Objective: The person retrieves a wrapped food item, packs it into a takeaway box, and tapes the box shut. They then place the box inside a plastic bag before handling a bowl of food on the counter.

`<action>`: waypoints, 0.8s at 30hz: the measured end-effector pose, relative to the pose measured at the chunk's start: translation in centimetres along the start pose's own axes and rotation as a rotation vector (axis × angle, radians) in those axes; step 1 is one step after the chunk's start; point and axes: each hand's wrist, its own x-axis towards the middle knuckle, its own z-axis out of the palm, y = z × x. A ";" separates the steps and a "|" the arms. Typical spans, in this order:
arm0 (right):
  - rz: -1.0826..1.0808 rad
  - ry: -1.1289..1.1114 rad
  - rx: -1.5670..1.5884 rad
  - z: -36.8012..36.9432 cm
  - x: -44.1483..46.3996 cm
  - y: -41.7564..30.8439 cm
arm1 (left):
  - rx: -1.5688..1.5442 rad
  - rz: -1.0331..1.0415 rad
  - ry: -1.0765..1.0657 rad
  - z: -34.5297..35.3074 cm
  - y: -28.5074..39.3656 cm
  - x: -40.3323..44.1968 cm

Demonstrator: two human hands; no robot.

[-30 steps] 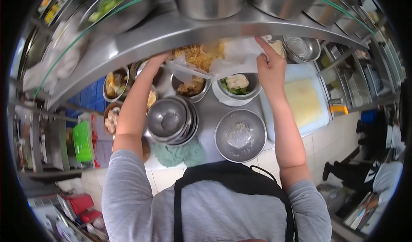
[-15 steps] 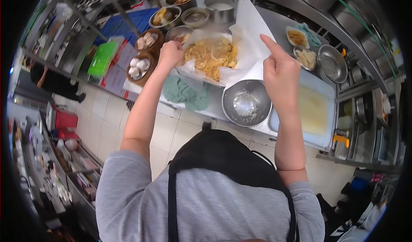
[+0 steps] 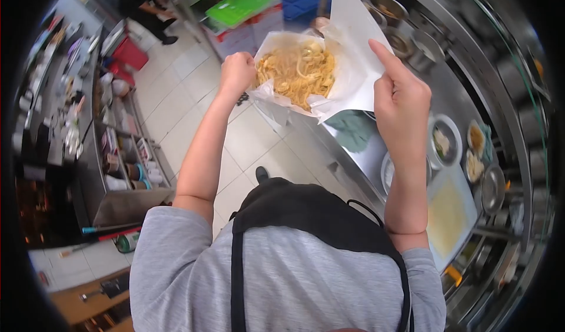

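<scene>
A white paper takeaway box (image 3: 356,58), lined with thin paper (image 3: 266,89), is held up in front of me with its lid raised on the right. Yellow fried noodles (image 3: 297,73) with pale pieces fill it, and steam blurs their top. My left hand (image 3: 238,73) is closed on the box's left edge. On the other side, my right hand (image 3: 403,93) is closed at the edge of the raised lid, index finger extended along it. The fingertips behind the card are hidden.
The steel counter (image 3: 366,155) runs along the right, with a green cloth (image 3: 351,130), a white cutting board (image 3: 450,211) and several bowls. A lidded tub (image 3: 244,8) stands beyond the box. Another person (image 3: 144,8) stands on the tiled floor at the far left.
My body and view have turned left, away from the counter. The box has come along in both hands and now appears partly over the floor. Both grips look unchanged.
</scene>
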 end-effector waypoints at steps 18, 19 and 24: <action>-0.162 -0.497 0.411 44.5 10.8 -23.3 | 0.267 -0.640 0.176 -21.7 -44.3 -1.5; -0.199 -0.525 0.456 46.6 11.5 -24.9 | 0.286 -0.666 0.184 -22.7 -46.2 -1.6; -0.322 -0.599 0.523 56.9 14.8 -31.1 | 0.330 -0.777 0.250 -27.4 -54.3 -1.3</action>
